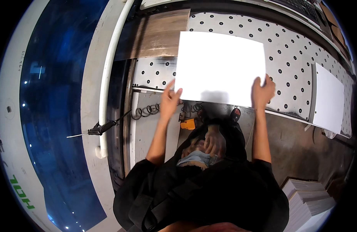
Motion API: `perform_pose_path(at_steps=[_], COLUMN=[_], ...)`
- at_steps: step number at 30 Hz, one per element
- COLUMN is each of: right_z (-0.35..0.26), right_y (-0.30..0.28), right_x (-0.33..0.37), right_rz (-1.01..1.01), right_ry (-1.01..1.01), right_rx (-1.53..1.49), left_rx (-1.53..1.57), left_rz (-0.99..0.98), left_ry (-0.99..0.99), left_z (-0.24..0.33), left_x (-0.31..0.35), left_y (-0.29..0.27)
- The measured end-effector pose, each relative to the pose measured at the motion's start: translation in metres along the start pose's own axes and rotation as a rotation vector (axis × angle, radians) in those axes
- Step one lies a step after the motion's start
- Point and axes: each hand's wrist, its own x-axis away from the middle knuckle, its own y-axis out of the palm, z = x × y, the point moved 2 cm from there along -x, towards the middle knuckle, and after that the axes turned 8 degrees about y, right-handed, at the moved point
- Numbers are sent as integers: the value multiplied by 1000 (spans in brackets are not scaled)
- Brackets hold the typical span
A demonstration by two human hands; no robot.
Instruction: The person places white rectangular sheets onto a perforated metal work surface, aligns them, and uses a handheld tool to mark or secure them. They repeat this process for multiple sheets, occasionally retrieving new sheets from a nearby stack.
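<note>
Two hands grip one white board (221, 63) over the dotted table (292, 83); whether it touches the tabletop cannot be told. The left hand's (170, 99) fingers are clamped on its near left corner, the right hand's (263, 92) on its right edge. One brown plank (159, 33) lies left, one white stack (330, 98) right. Two shoes (235, 113) show below.

the white sheet (221, 65) is overexposed, its surface bleached flat, with a soft grey shadow cast near its lower edge. the blue panel (62, 116) is speckled with small reflected lights. the floor (290, 149) is dimly lit, straight edges are bowed, and the corners are blacked out.
</note>
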Motion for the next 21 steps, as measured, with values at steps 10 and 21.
perform_pose_path(at_steps=[10,21], right_z=[-69,-84], right_y=[70,67], right_x=[37,34], right_rz=[-287,-281], right_ry=[-388,-292], right_rx=[-421,-364], left_rx=[-749,-1017], left_rz=[139,275], left_ry=[299,218], left_z=[-37,-94], left_x=[-130,-252], left_y=[-12,-66])
